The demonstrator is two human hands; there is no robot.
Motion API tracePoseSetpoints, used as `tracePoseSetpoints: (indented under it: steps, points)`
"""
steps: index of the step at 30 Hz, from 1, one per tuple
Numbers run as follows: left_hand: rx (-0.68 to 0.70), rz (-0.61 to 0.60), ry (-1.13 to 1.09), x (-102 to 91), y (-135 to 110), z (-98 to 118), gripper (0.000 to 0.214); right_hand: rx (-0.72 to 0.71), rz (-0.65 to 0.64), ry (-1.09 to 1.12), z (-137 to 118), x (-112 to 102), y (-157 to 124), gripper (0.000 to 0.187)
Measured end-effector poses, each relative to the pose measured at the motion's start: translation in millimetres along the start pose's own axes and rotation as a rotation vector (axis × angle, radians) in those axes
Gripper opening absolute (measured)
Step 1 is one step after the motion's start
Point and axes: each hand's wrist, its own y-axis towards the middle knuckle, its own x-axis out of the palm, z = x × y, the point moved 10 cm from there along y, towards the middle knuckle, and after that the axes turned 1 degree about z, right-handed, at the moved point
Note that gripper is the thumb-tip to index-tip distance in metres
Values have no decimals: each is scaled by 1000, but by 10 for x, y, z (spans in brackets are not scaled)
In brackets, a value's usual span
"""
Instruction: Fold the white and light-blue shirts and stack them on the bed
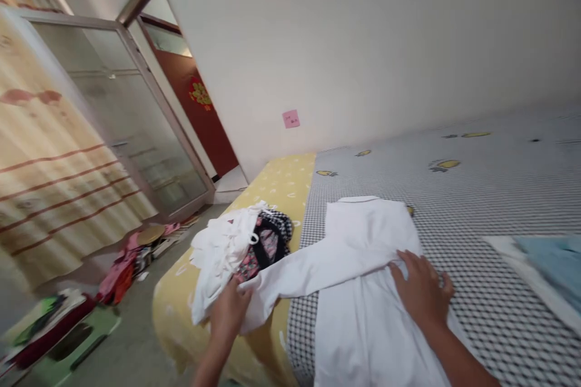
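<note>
A white long-sleeved shirt [354, 320] lies spread on the bed, its collar end toward the wall and one sleeve stretched out to the left. My left hand [229, 308] is closed on the end of that sleeve, at the near side of a clothes pile. My right hand [422, 287] rests on the right side of the shirt, fingers apart and bent a little over the cloth. The pile holds white clothing [218, 242] and dark floral and checked clothing [267, 245]; the sleeve passes in front of it.
The bed has a checked cover [490, 205] and a yellow patterned strip [285, 175]. Light-blue and white folded cloth [551, 260] lies at right. Left on the floor are a green stool [84, 338] and scattered clothes [120, 272], near a glass door [122, 109].
</note>
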Motion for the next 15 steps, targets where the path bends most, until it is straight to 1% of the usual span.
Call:
tracePoseSetpoints:
  steps: [1,3,5,6,8,10,12,15]
  points:
    - [6,-38,-34,-33,6,99,21,-2,25,28,-2,-15,6,51]
    - [14,-177,-231,-59,-17,401,33,-5,83,102,-2,-56,20,52]
    - [-7,-382,-610,-28,-125,864,42,-7,138,176,3,-102,26,53]
    - [-28,-459,-781,-19,-190,1130,42,-7,158,208,6,-122,25,53]
    - [-48,-530,-1006,8,-282,1673,36,-10,183,269,11,-152,23,54]
    - [-39,-569,-1151,113,-315,2204,24,-4,204,336,33,-177,22,54]
    - [-29,-642,-1265,297,-314,2697,15,20,226,403,79,-200,24,54]
    - [-29,-776,-1343,571,-307,3318,12,56,243,506,140,-218,32,54]
